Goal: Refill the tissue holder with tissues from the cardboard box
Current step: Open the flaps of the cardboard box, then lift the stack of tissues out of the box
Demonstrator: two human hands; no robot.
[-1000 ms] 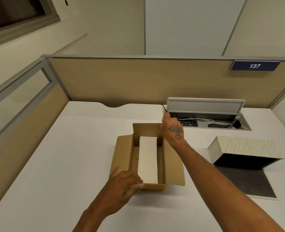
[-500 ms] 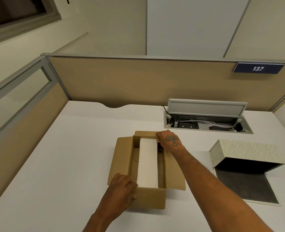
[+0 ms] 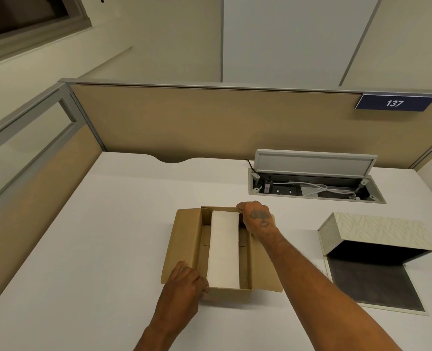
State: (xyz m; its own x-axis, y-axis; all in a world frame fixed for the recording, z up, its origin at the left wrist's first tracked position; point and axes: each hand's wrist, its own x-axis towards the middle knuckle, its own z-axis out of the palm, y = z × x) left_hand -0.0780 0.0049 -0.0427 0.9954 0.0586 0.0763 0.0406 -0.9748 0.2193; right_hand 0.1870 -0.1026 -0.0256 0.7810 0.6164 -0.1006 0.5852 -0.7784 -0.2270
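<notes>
An open brown cardboard box (image 3: 182,245) sits on the white desk, flaps spread to both sides. A long white tissue stack (image 3: 223,249) lies lengthwise inside it. My left hand (image 3: 184,282) is at the near end of the box, its fingers curled over the front wall against the stack's near end. At the far end, my right hand (image 3: 256,216) has its fingers hooked down over the stack's far edge. The leaf-patterned tissue holder (image 3: 377,231) lies open to the right, with a dark interior and nothing in it.
The holder's flat dark panel (image 3: 372,282) lies on the desk toward me. Behind the box on the right is an open cable hatch (image 3: 311,188) with a raised lid and white cables. Tan partition walls (image 3: 210,122) close the desk at the back and left.
My right hand came back from near the cable hatch and dropped onto the far end of the stack. My left hand settled on the near end. The box shifted slightly.
</notes>
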